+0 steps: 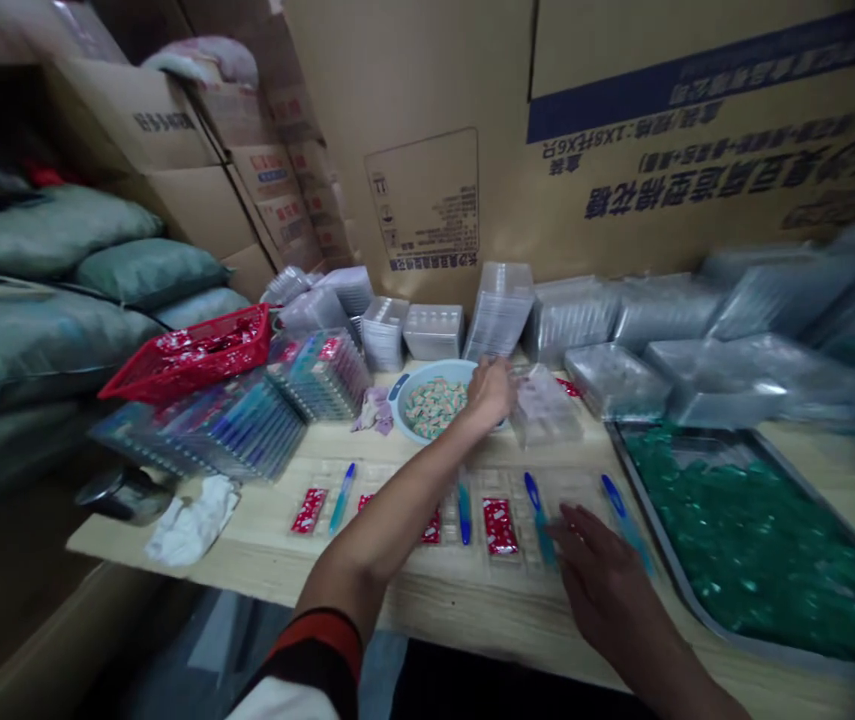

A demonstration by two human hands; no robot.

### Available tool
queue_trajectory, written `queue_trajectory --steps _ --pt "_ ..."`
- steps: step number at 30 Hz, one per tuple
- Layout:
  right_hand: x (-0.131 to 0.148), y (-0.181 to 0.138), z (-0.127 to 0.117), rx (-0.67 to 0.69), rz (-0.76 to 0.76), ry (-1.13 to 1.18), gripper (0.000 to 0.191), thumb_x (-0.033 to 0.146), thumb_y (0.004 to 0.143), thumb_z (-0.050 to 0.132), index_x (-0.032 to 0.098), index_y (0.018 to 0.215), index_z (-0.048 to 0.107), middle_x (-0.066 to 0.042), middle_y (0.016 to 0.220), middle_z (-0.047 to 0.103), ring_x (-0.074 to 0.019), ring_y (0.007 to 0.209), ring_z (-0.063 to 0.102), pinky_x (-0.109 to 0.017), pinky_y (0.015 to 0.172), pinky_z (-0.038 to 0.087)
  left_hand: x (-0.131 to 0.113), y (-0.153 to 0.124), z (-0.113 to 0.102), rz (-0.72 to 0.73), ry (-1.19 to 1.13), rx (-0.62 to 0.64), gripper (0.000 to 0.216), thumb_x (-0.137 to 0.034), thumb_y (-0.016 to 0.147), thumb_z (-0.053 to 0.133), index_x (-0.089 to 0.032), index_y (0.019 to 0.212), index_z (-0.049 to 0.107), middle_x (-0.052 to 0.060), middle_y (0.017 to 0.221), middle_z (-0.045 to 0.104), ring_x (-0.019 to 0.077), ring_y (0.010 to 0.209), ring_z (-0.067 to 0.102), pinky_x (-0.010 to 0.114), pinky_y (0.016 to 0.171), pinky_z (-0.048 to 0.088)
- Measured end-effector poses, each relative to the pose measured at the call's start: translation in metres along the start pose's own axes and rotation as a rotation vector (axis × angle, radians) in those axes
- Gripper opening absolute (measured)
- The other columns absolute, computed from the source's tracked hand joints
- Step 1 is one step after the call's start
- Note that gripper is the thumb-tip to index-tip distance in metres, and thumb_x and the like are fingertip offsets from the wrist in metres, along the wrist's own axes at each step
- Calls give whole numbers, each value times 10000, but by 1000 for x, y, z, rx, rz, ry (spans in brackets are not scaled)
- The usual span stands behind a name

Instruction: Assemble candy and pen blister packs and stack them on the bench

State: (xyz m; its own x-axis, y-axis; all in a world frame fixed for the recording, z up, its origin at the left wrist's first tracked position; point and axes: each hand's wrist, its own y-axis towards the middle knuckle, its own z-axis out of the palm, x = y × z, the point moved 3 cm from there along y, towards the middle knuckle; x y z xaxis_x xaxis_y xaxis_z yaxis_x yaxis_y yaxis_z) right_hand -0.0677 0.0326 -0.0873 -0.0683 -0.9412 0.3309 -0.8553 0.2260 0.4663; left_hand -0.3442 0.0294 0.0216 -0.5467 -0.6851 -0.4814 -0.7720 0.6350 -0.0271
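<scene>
My left hand (491, 390) reaches far across the table to the right rim of a light blue bowl (413, 382) of small wrapped candies. Its fingers are curled, and I cannot make out what they hold. Beside it lies a stack of clear plastic trays (545, 407). My right hand (598, 570) lies flat, fingers spread, on a row of clear blister trays (517, 500) near the front edge. Those trays hold red packets (500, 526) and blue and teal tools (537, 507).
A red basket (191, 352) and filled packs (247, 420) stand at the left. A metal tray of green pieces (749, 545) fills the right. Stacks of clear trays (502, 310) line the cardboard boxes behind. A crumpled white cloth (191, 520) lies near the left corner.
</scene>
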Motion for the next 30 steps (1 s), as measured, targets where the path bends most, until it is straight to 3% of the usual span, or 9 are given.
queue_trajectory --steps 4,6,8,13,17,20,23,26,30 --pt "-10 4 3 43 -57 34 336 224 955 462 228 1213 677 -158 1383 605 -332 1315 554 -528 962 539 68 -12 -29 -63 166 138 590 -300 786 725 -158 1341 582 217 1415 568 372 1292 547 439 1046 430" --pt "-3 14 4 66 -41 46 358 206 957 435 213 1226 671 -158 1403 593 -326 1339 533 -535 986 525 92 -18 -31 -10 202 257 738 -336 670 822 -208 1358 589 166 1442 571 354 1305 546 403 1064 426" --pt "10 26 6 89 -33 58 374 193 959 410 196 1227 671 -163 1417 581 -322 1358 513 -540 1015 505 104 -23 -25 83 208 341 699 -366 691 797 -266 1356 607 101 1480 553 309 1325 540 353 1090 407" --pt "37 50 9 167 -140 75 384 179 952 430 177 1248 674 -171 1423 571 -311 1359 509 -504 1066 476 111 -27 -17 210 218 376 543 -298 806 618 -243 1346 640 109 1476 550 298 1324 539 360 1123 376" --pt "37 83 8 221 -201 99 388 164 946 413 173 1214 693 -173 1409 577 -300 1332 533 -487 1055 483 119 -20 -25 239 209 487 680 -439 742 687 -286 1399 597 54 1522 526 285 1370 500 332 1133 372" --pt "38 135 13 249 -205 112 417 141 933 401 152 1246 676 -169 1414 574 -273 1309 554 -438 1077 466 121 -12 -23 189 226 504 853 -475 648 757 -284 1451 540 88 1559 474 349 1389 469 397 1137 378" --pt "40 199 31 356 -81 18 453 127 911 430 132 1317 631 -159 1451 546 -268 1364 504 -387 1151 380 115 -9 -11 105 251 473 944 -460 565 815 -322 1452 520 103 1613 375 421 1404 425 485 1129 386" --pt "40 246 59 613 100 -101 494 197 869 558 155 1360 599 -154 1380 604 -276 1258 596 -331 1048 452 113 -9 -7 22 259 434 1025 -432 489 869 -348 1443 507 97 1648 294 436 1402 425 489 1100 426" --pt "38 278 95 763 203 -190 727 318 666 818 9 1294 623 -261 1151 698 -361 1072 696 -363 860 536 125 -2 -22 -86 231 352 1083 -425 438 915 -242 1432 526 172 1556 438 430 1327 513 474 1061 466"
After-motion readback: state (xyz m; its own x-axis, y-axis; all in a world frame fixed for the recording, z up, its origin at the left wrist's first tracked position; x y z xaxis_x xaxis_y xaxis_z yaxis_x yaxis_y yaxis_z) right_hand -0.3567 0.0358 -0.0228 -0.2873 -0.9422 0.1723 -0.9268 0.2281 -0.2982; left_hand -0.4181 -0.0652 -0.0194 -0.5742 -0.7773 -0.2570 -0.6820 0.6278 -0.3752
